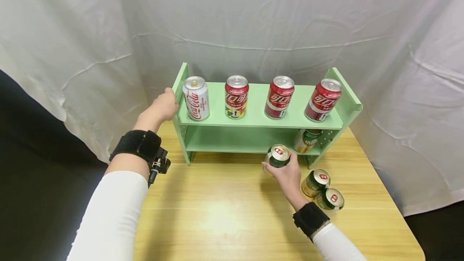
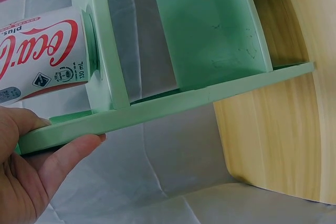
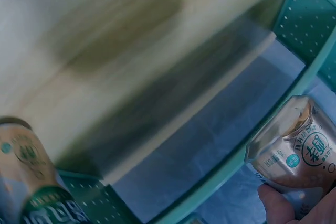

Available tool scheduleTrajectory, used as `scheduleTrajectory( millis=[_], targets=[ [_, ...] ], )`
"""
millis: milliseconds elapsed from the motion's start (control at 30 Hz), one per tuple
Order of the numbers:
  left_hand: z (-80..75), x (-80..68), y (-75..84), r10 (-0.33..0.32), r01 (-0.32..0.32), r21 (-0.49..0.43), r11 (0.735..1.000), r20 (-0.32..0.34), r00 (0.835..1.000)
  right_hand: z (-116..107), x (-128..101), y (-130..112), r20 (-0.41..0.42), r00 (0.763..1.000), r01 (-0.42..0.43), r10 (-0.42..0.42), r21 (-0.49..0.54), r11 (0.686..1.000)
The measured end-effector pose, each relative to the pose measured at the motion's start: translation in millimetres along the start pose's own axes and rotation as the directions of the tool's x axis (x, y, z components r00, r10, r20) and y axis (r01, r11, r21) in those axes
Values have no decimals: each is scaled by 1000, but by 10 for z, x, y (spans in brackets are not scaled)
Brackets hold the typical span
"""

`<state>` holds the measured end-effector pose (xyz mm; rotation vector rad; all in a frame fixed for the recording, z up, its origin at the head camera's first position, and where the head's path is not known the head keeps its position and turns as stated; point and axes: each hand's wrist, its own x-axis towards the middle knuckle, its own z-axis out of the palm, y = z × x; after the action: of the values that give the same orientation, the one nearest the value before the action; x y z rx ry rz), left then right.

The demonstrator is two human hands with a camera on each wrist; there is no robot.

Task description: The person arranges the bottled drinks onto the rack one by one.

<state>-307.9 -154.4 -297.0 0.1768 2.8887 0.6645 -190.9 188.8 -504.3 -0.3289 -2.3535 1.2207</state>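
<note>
Nearest the camera, two white sleeves reached out over the wooden surface (image 1: pixel 224 212), each wrist wrapped in a black strap. The right hand (image 1: pixel 288 176) was clasped around a green-and-gold can (image 1: pixel 278 156), fingers curled about its side, holding it upright just in front of the lower level of the green shelf (image 1: pixel 253 120). In the right wrist view that can (image 3: pixel 294 145) showed above a fingertip, close to the shelf's perforated side panel, though the picture was blurred.

The left hand (image 1: pixel 164 106) gripped the left end panel of the shelf; the left wrist view showed the thumb (image 2: pixel 71 153) and fingers pinching the panel's edge, with the white cola can (image 2: pixel 42 56) just beside them.

On the top level four cans stood upright in a row, well spaced: the white cola can (image 1: pixel 196 98) at the left, then three red cans (image 1: pixel 236 96) (image 1: pixel 279 97) (image 1: pixel 323 100). Another green can (image 1: pixel 307 140) stood on the lower level at the right end. Two more green cans (image 1: pixel 316 183) (image 1: pixel 330 199) stood on the surface, touching each other, just to the right of the right wrist.
</note>
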Motion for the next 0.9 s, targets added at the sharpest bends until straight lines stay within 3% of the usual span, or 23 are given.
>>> scheduleTrajectory(
  millis=[433,700,900],
  targets=[
    [-5,-4,8,-3,3,0,1000,-7,1000,-8,256,-170,-9,1000,-14,14,36,999],
    [4,-3,10,-29,30,-16,999,10,1000,61,413,-133,-10,999,-32,32,5,999],
    [1,-34,25,-26,26,-10,1000,4,1000,84,531,-102,-61,998,-28,28,13,1000]
  ],
)
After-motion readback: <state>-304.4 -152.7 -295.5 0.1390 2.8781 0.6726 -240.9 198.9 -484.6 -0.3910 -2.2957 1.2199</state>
